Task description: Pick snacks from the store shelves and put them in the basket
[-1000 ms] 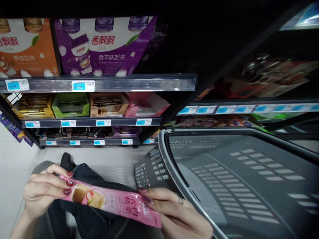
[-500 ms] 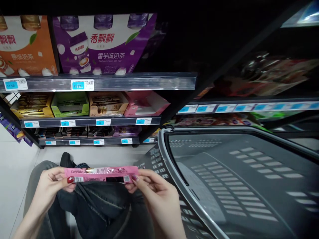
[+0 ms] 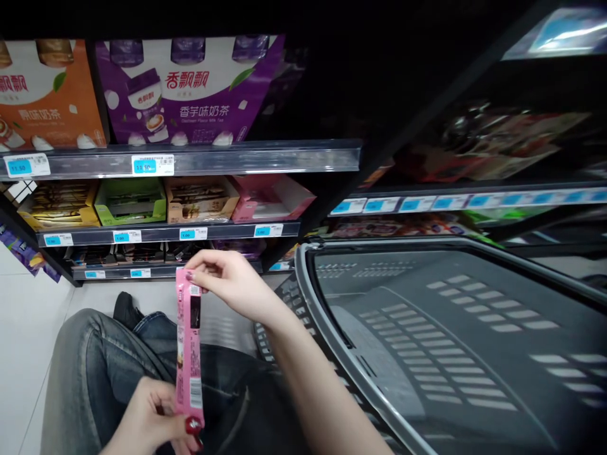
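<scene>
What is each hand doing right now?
Left hand: closed, holding the pink packet by its lower end.
Right hand: closed, holding the same packet's upper end.

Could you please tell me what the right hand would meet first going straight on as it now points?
Beyond the pink sachet it pinches, the right hand would probably meet the low shelf edge below the green box first, though depth is hard to judge.

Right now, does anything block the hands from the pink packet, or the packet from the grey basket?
Nothing visible blocks the left hand or right hand: each holds an end of the pink packet. Toward the grey basket, the right forearm crosses in between.
</scene>
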`<state>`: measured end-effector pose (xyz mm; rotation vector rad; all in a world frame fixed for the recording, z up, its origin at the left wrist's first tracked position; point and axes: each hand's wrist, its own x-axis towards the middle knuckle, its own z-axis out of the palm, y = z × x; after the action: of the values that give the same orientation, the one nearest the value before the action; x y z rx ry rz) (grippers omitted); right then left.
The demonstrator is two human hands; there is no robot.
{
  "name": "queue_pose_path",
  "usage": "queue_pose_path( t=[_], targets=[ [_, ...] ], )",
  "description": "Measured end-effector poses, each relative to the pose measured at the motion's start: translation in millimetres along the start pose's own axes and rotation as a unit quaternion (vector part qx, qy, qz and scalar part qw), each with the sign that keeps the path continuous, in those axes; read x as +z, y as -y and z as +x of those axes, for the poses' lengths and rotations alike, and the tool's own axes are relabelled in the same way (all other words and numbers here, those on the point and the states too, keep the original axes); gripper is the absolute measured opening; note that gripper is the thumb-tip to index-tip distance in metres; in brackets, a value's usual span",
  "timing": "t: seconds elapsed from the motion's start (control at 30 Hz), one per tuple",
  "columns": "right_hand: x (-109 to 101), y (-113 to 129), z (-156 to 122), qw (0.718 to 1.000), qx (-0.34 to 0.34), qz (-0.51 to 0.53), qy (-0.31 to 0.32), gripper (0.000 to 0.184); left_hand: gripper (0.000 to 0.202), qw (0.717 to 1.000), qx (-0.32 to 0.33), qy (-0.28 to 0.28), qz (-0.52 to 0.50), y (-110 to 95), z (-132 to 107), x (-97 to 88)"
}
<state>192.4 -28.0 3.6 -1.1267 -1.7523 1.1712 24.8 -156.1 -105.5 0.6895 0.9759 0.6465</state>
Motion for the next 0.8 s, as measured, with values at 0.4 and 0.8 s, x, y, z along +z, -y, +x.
queue_pose_path(
  t=[0.4, 0.8],
  targets=[
    [1, 4, 2, 0.999, -0.026, 0.043, 0.014, 0.006, 0.03, 0.988, 0.061, -0.067, 0.125, -7, 6, -15.2],
    [-16, 17, -57, 0.943, -0.202, 0.263, -0.004, 0.024, 0.052, 0.983, 0.182, -0.015, -0.016, -37, 10, -25.9]
  ],
)
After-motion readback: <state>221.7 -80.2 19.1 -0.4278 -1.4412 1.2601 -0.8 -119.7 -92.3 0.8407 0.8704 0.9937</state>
